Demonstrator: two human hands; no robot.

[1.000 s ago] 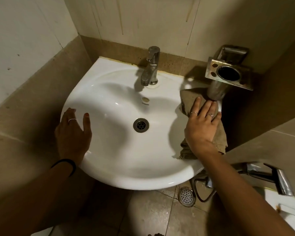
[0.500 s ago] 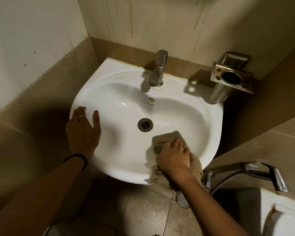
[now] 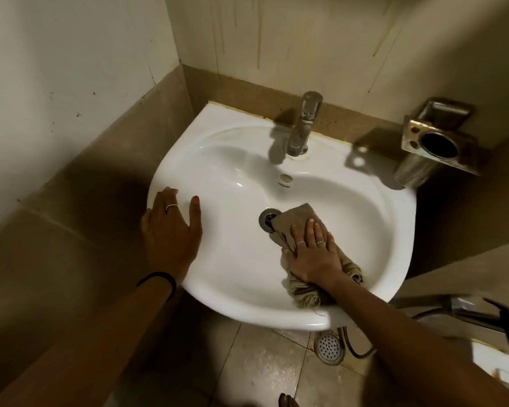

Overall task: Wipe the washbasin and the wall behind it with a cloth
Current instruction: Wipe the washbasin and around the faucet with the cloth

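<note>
Head view: my right hand lies flat, fingers spread and pressing the beige cloth against the bowl of the white washbasin; the cloth's front corner overlaps the drain, its bunched end trailing to the near rim. My left hand rests open on the basin's left rim, holding nothing. Behind the chrome tap rises the streaked wall.
</note>
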